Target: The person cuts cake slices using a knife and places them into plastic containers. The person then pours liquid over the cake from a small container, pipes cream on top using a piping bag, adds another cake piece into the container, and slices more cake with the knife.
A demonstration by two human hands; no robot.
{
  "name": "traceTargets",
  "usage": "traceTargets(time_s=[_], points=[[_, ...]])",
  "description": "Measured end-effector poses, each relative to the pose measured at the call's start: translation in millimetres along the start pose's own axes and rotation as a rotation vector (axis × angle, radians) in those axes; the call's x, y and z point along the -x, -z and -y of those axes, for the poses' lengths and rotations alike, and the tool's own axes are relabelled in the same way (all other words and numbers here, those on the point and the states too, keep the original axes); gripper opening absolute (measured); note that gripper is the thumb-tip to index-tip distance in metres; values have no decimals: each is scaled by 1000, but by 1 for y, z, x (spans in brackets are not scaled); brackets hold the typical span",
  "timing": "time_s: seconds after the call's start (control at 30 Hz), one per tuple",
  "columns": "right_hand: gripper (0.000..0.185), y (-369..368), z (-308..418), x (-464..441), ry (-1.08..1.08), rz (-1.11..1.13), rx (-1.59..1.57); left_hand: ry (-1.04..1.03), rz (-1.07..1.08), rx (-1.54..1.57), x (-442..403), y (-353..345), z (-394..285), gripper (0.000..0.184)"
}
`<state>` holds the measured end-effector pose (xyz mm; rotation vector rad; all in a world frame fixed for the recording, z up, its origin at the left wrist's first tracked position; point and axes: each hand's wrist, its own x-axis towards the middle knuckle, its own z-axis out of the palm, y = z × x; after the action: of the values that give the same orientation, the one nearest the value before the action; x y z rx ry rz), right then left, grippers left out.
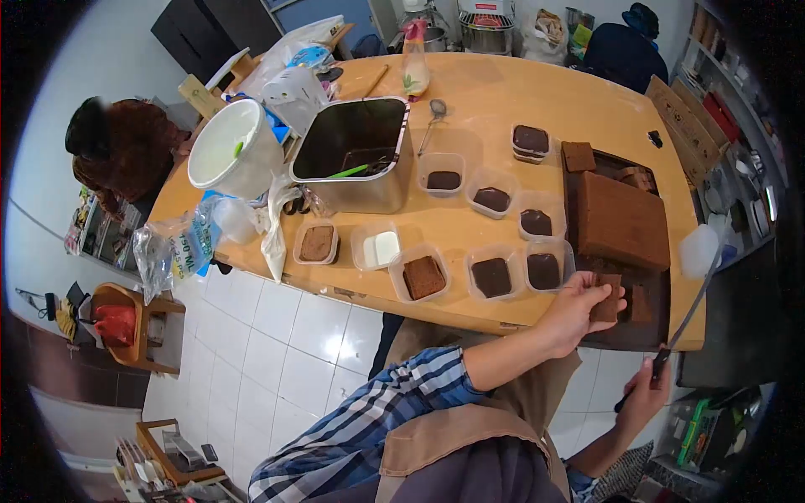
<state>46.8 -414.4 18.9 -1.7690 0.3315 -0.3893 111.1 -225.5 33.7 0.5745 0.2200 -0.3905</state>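
My left hand is closed around a small piece of chocolate cake, above the near end of a dark tray. A long knife is in my right hand, its blade pointing up and away past the tray's right side. On the tray lies a large block of chocolate cake, with a smaller cut piece at its far left corner. Another piece of cake rests just right of my left hand. Left of that hand stands a plastic tub with a dark, smooth filling.
Several clear tubs stand mid-table; one tub holds a cake square, another something white. Farther back are a deep metal pan, a white bucket and a small strainer. A person is at the left edge, another behind the table.
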Motion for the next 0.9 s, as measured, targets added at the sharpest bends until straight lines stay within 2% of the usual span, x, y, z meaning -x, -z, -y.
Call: traceTargets(time_s=[0.07,0.13,0.2,0.33,0.4,0.47,0.57,0.67,0.9], points=[[38,-5,-2,14,5,99,-73,-38,9,14,3,1,-1,21],[40,-12,4,29,-92,153,-92,-64,43,30,4,4,-1,23],[42,-17,2,40,-33,250,-151,-90,42,48,7,8,-2,25],[45,-26,18,56,-30,336,-64,-139,70,112,10,11,-4,26],[45,-23,33,56,-53,426,124,-160,100,78,10,16,-5,26],[46,-22,33,56,89,481,250,-163,75,65,15,10,-10,25],[45,-20,43,58,104,550,308,-198,65,38,17,9,-12,26],[44,-19,41,60,211,546,291,-222,48,-7,18,5,-14,26],[40,-14,41,65,266,544,329,-284,55,-43,16,6,-10,24]])
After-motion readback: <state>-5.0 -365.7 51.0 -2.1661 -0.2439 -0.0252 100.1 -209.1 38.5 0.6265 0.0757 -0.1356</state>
